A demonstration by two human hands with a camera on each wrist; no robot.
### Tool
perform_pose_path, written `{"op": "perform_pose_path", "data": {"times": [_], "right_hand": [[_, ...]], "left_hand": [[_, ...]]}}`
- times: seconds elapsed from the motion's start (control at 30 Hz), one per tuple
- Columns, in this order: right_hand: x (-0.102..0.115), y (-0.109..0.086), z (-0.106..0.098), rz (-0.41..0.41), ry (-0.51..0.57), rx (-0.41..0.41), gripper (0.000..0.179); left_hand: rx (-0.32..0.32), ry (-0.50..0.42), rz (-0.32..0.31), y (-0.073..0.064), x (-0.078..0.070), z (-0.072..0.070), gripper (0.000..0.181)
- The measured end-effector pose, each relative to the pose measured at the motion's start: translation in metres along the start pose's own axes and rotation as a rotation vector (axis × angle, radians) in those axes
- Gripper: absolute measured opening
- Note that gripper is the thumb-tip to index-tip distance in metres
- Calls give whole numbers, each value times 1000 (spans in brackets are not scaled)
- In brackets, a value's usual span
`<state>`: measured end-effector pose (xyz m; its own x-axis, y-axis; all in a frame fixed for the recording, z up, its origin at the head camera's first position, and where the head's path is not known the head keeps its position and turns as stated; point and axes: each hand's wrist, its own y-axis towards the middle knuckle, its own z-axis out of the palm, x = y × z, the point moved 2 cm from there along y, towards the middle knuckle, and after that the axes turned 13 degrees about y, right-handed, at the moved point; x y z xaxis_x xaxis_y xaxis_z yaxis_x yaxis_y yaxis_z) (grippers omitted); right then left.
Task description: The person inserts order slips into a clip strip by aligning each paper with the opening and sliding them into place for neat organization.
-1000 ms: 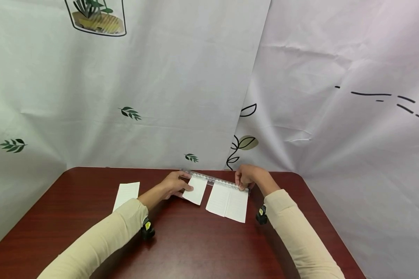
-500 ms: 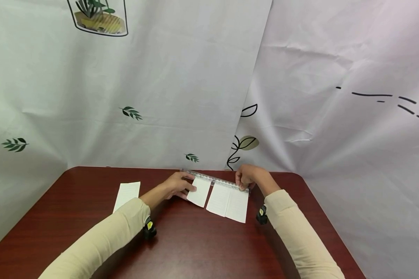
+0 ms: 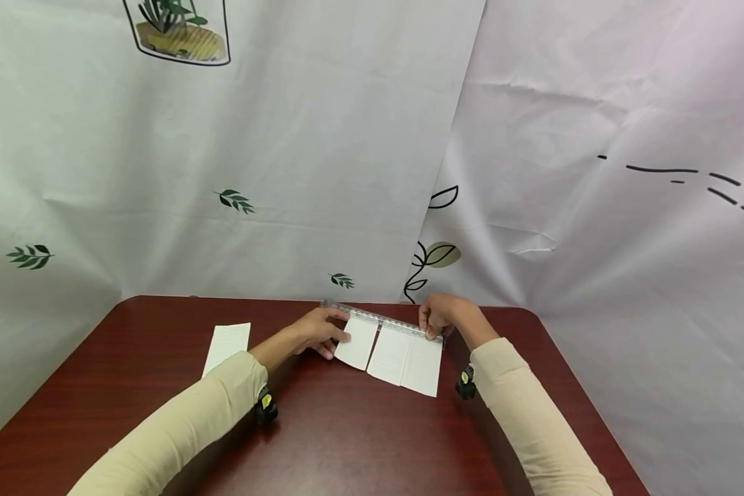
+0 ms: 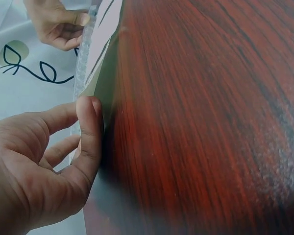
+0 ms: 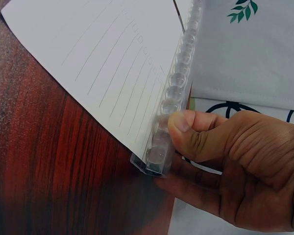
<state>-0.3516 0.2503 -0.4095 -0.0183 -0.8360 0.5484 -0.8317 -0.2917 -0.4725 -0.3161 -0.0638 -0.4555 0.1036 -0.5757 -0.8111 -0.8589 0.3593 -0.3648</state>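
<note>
A clear plastic ticket rail with a row of round bumps lies slanted near the table's back edge. My right hand grips its right end, thumb on the bumps in the right wrist view. Two white slips, a middle one and a lined right one, hang side by side from the rail toward me. Left of them is a third paper slip, its top edge at the rail. My left hand pinches that slip's left side between thumb and fingers, as the left wrist view shows.
Another lined white slip lies on the left of the dark red table, partly behind my left sleeve. A white printed curtain hangs right behind the table's back edge.
The left slip has moved to the right along the rail with my left hand, closing the gap to the middle slip. My right hand keeps its place at the rail's right end.
</note>
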Motion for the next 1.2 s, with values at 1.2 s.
{"op": "perform_pose_path", "data": {"times": [1.2], "right_hand": [[0, -1, 1, 2, -1, -8, 18]], "left_hand": [[-245, 280, -40, -94, 51, -97, 48]]}}
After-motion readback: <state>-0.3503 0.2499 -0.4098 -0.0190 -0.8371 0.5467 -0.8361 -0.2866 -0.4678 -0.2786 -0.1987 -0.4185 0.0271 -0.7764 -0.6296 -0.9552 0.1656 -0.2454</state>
